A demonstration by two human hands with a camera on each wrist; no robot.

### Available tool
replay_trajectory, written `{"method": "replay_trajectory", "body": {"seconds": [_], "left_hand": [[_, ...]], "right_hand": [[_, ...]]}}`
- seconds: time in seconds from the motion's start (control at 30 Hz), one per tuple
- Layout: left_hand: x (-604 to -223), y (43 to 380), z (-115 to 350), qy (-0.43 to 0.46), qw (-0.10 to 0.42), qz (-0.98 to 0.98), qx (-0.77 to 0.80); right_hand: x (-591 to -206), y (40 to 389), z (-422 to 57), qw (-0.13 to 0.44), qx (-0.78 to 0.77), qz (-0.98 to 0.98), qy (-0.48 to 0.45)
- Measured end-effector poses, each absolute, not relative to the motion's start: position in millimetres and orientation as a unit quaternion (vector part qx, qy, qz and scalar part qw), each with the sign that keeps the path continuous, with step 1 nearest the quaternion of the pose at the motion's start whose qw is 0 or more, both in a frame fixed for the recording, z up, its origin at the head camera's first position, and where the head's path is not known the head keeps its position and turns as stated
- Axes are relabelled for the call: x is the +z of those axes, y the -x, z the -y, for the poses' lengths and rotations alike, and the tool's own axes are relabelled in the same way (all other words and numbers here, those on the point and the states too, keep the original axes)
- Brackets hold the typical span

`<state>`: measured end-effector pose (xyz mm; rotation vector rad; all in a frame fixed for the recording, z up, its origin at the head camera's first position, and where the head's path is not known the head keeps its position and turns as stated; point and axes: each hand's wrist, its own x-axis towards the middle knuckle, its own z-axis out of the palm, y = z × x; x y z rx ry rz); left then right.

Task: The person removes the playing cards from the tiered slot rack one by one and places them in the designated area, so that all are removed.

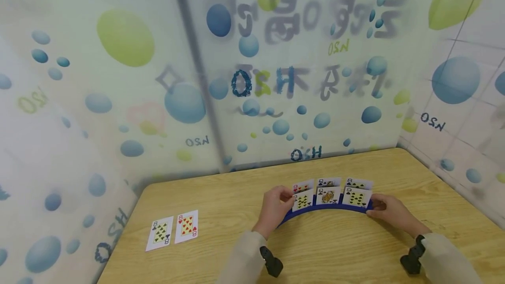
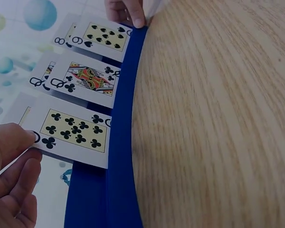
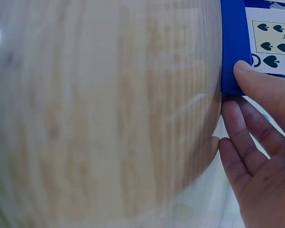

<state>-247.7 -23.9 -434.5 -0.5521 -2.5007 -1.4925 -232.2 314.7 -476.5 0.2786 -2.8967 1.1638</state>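
A curved blue card holder [image 1: 335,206] stands on the table, with playing cards upright in two rows. At its left end, my left hand [image 1: 272,209] pinches the front clubs playing card [image 2: 76,130] between thumb and fingers; a card behind it is mostly covered. The queen of clubs [image 2: 90,78] is in the middle of the front row, with another queen [image 1: 329,182] behind. A spades card [image 2: 104,39] stands at the right, in front of another spades card [image 1: 359,184]. My right hand [image 1: 390,214] grips the holder's right end, thumb on its front.
To the left, an eight of clubs [image 1: 160,233] and an eight of hearts [image 1: 186,227] lie face up side by side on the wooden table [image 1: 221,205]. A curtain [image 1: 256,122] with bubble prints hangs behind the table's far edge.
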Motion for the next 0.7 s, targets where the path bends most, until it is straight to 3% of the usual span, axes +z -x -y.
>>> {"method": "replay_trajectory", "body": {"seconds": [0.7], "left_hand": [[-432.9,243.4,34.4,0.194,0.101,0.851,-0.477]], "right_hand": [[-473.6,230.7,-312.5,0.001,0.367,0.926,-0.088]]}}
